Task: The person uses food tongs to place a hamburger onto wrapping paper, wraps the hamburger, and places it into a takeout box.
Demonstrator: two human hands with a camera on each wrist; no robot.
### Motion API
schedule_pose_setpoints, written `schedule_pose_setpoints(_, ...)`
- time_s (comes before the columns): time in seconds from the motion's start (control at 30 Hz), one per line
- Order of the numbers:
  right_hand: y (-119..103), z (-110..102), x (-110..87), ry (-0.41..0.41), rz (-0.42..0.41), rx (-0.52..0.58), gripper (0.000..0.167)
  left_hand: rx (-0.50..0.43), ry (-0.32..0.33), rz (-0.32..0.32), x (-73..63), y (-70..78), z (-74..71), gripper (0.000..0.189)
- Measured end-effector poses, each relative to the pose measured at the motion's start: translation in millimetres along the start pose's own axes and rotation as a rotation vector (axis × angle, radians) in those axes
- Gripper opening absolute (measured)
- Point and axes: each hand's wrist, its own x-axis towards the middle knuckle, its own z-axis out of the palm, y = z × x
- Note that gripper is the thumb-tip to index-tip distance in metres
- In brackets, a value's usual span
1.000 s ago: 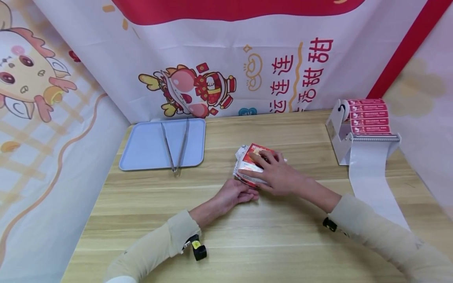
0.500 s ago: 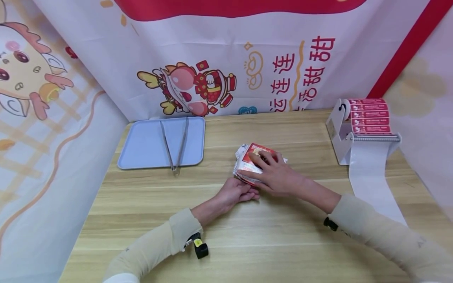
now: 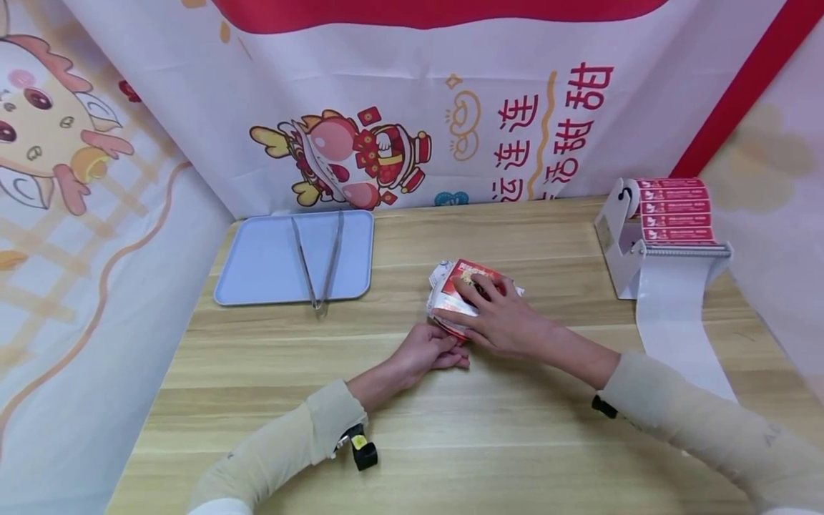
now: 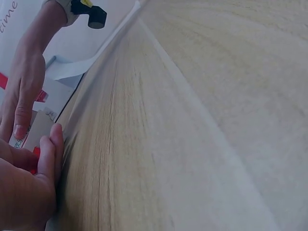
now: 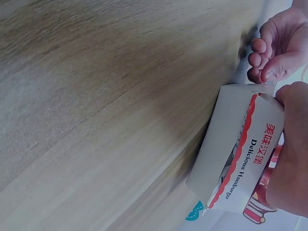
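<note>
A white and red hamburger box (image 3: 452, 303) sits on the wooden table in front of me. Patterned wrapping paper (image 3: 440, 272) pokes out at its left side. My right hand (image 3: 511, 322) grips the box from above, fingers spread over its red top and thumb low at the near side. At the near left corner, my left hand (image 3: 420, 355) pinches a small red edge of the box (image 4: 35, 159) between thumb and fingers. In the right wrist view the box side (image 5: 248, 156) reads "Delicious Hamburger", with a narrow gap along the red scalloped edge of its lid.
To the back left lies a light blue tray (image 3: 257, 265), with metal tongs (image 3: 331, 275) resting across its front rim. A label dispenser (image 3: 616, 247) with a red label roll (image 3: 676, 207) stands at the right, its white strip (image 3: 672, 322) trailing forward. A printed curtain (image 3: 386, 64) hangs behind.
Both hands stay on the box with only a slight shift of the left fingers at its corner. The head view tilts a little.
</note>
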Motion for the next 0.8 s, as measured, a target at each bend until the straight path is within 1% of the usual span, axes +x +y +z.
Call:
schedule_pose_setpoints(0.13, 0.5, -1.6, 1.0, 0.002, -0.006, 0.019, 0.054, 0.011, 0.001, 0.000, -2.6, 1.6, -1.6, 0.030)
schedule_pose_setpoints(0.23, 1.7, -1.7, 1.7, -0.008, -0.011, 0.049, 0.056, 0.047, -0.007, -0.007, -5.7, 3.4, -3.9, 0.030)
schedule_pose_setpoints(0.3, 3.3, -1.5, 2.0, -0.016, -0.014, 0.068, 0.061, 0.089, -0.015, -0.016, -7.9, 5.5, -6.4, 0.030)
schedule_pose_setpoints(0.4, 5.9, -1.8, 2.2, -0.013, -0.021, 0.081, 0.078, 0.160, -0.027, -0.040, -10.6, 8.3, -12.3, 0.029)
schedule_pose_setpoints(0.5, 9.9, -1.7, 3.1, 0.019, -0.031, 0.068, 0.086, 0.216, -0.038, -0.049, -13.7, 9.9, -17.6, 0.028)
schedule_pose_setpoints(0.6, 15.6, -1.8, 4.9, 0.026, -0.024, 0.074, 0.085, 0.257, -0.047, -0.041, -17.7, 12.2, -19.9, 0.027)
schedule_pose_setpoints(0.73, 23.4, -2.2, 7.6, 0.010, -0.006, 0.113, 0.085, 0.302, -0.043, -0.028, -22.3, 17.6, -21.3, 0.024)
schedule_pose_setpoints(0.8, 26.3, -1.8, 8.7, 0.007, -0.007, 0.121, 0.085, 0.332, -0.040, -0.009, -23.8, 20.5, -22.8, 0.024)
